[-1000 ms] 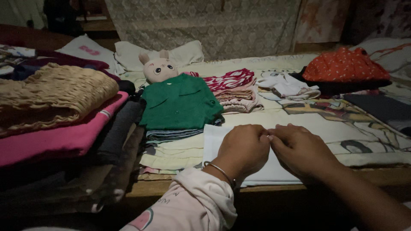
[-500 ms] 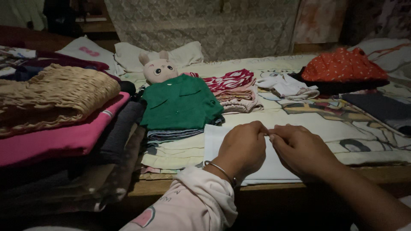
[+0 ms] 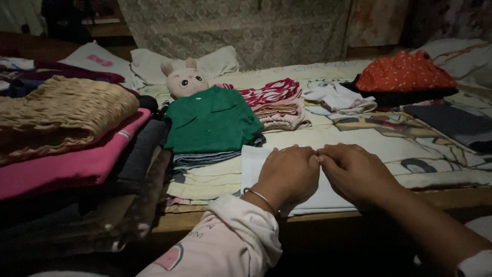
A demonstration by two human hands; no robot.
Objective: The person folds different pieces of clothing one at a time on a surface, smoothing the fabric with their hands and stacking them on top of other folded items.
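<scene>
both hands (image 3: 320, 172) press on white cloth (image 3: 252, 163).

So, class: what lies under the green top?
Under the green top sits a folded blue-grey garment, only its front edge showing. Below that come pale folded cloths. How many pieces the stack holds is hidden by the top.

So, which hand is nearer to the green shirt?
Left. The left hand lies just right of the green shirt; the right hand is farther right, beyond the left.
</scene>
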